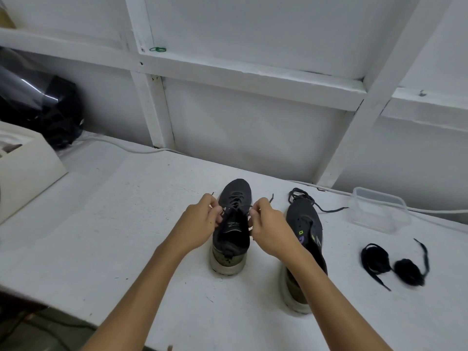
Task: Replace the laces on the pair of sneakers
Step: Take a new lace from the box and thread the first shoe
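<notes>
Left sneaker [231, 224] upright on worktop [114, 224], laced. Left hand [200, 224] and right hand [266, 229]: fingers pinching lace ends [271, 197], one each side. Right sneaker [305, 229] beside, unlaced; loose lace [301, 196] at toe, spare laces [395, 263] well apart.
Risks: uneven pull leaves ends unequal; slipped pinch slackens lacing; sneaker may tip.

workshop; white-painted bench [101, 224] | framed board wall [253, 138]

Even, soft light; wide-angle bending at edges; slight overall softness.

Clear plastic tub [379, 210], white box [25, 171], black bag [48, 111].
</notes>
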`<state>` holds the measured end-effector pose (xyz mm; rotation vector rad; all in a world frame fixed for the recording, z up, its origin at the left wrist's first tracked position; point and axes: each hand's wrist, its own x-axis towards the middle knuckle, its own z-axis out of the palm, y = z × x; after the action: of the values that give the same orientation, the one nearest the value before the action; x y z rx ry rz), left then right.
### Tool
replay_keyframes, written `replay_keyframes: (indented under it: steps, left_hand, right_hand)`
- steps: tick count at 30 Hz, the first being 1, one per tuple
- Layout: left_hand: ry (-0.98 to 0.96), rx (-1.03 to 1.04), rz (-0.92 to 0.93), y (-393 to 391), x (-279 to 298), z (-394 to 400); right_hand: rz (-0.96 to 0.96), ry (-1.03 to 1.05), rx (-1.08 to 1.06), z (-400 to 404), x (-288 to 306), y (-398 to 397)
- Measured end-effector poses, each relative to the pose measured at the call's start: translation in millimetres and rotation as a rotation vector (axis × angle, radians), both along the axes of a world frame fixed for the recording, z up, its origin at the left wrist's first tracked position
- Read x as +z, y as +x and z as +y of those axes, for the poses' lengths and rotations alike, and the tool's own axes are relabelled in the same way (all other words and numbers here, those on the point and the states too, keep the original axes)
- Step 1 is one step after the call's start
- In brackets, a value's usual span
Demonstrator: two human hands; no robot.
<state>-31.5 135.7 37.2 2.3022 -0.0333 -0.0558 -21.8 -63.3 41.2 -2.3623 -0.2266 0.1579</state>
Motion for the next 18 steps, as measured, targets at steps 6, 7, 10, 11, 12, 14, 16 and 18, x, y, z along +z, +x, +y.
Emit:
replay_keyframes:
  steps: [6,7,10,11,12,14,16,18]
  left_hand:
    - [0.013,-0.047,-0.007,-1,-1,-2]
    - [0.019,-0.056,-0.016,0,-1,-2]
    - [0.083,-0.087,-0.027,1,-1,-4]
    - [0.057,-0.077,-0.003,1,1,-4]
    - [-0.024,-0.049,0.047,1,4,-3]
    - [-0.272,0.025,0.19,-1,11,2]
    - [-0.47,0.07,0.293,-1,13,9]
    - [-0.523,0.099,0.337,0,9,13]
  right_hand:
    - [0.01,0.008,0.062,-3,3,1]
    - [-0.021,-0.018,0.091,-2,4,1]
    - [-0.069,-0.041,0.104,-1,-1,4]
    - [-0.046,-0.042,0.081,-1,-2,4]
    - [-0.004,-0.023,0.048,-2,-4,5]
    - [0.129,0.134,-0.051,-4,-4,6]
    - [0.286,0.348,-0.153,-5,-3,5]
    - [0.335,0.394,-0.176,-6,1,4]
